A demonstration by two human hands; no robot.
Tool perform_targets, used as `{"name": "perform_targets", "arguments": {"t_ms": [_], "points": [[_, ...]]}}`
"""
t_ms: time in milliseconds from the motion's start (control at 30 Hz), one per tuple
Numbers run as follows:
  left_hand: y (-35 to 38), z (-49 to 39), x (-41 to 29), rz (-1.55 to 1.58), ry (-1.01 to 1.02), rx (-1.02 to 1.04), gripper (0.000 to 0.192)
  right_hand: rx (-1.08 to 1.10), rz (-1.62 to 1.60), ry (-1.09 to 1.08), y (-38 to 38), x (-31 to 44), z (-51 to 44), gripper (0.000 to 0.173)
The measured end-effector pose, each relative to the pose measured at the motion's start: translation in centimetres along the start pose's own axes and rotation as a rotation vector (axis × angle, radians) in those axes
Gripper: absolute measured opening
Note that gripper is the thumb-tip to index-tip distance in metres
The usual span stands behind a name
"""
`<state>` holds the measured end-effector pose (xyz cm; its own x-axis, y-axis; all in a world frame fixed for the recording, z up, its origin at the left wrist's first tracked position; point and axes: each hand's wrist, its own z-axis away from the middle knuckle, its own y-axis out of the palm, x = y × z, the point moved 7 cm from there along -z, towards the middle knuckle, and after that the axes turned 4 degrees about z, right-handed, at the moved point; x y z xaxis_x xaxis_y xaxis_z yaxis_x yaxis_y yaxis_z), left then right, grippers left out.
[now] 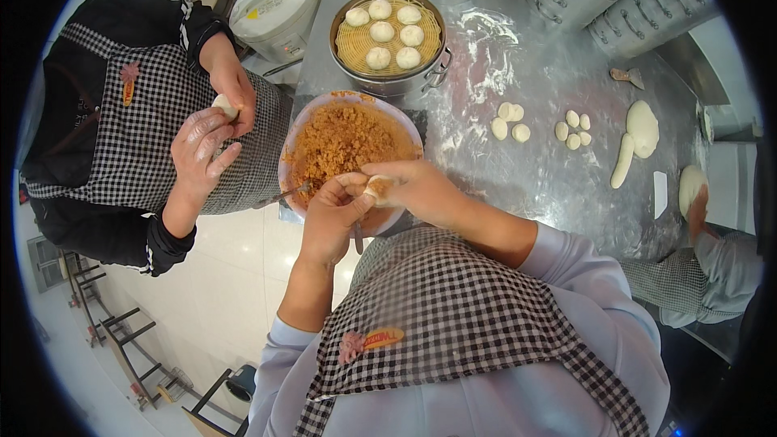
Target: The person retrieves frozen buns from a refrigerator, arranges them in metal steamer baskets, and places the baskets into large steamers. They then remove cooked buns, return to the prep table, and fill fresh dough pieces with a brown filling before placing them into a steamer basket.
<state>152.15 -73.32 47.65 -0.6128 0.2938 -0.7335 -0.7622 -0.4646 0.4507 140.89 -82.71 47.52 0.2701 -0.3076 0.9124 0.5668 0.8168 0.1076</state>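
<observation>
My left hand and my right hand meet over the near side of a large bowl. Between them they hold a small dough wrapper with orange-brown filling on it, pinched at its edge by the left fingers. Crumbly filling of the same colour fills much of the bowl. One utensil handle hangs below my left hand. Another utensil leans over the bowl's left rim. My fingers partly cover the wrapper's underside.
Behind the bowl stands a steamer with several buns on a woven mat. Dough pieces, a dough lump and a scraper lie on the floured metal table. Co-workers' hands handle dough at left and far right.
</observation>
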Motion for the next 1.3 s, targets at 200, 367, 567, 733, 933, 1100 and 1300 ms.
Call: {"name": "perform_targets", "arguments": {"t_ms": [200,367,567,733,933,1100,1300], "points": [[0.0,0.1,-0.1,-0.017,0.002,0.002,0.01,0.038,0.133,0.014,0.6,0.3,-0.1,0.045],[-0.1,0.0,0.2,-0.034,0.004,-0.042,0.01,0.052,0.272,-0.048,0.8,2.3,0.2,0.054],[0.3,0.6,-0.8,-0.135,0.145,-0.032,0.017,0.091,0.485,-0.072,1.2,2.5,0.1,0.061],[-0.4,1.1,-0.5,-0.183,0.084,-0.093,0.015,0.137,-0.048,0.104,1.3,-0.1,0.3,0.057],[-0.2,1.4,-0.2,-0.31,0.145,-0.103,0.01,0.137,-0.05,0.004,1.8,-0.5,0.9,0.052],[0.1,2.0,0.2,-0.33,0.136,-0.127,0.008,0.221,0.219,-0.105,1.5,0.6,0.8,0.052],[1.4,3.0,0.3,-0.445,0.248,-0.159,0.008,0.341,0.345,-0.057,1.6,0.8,1.1,0.056]]}}
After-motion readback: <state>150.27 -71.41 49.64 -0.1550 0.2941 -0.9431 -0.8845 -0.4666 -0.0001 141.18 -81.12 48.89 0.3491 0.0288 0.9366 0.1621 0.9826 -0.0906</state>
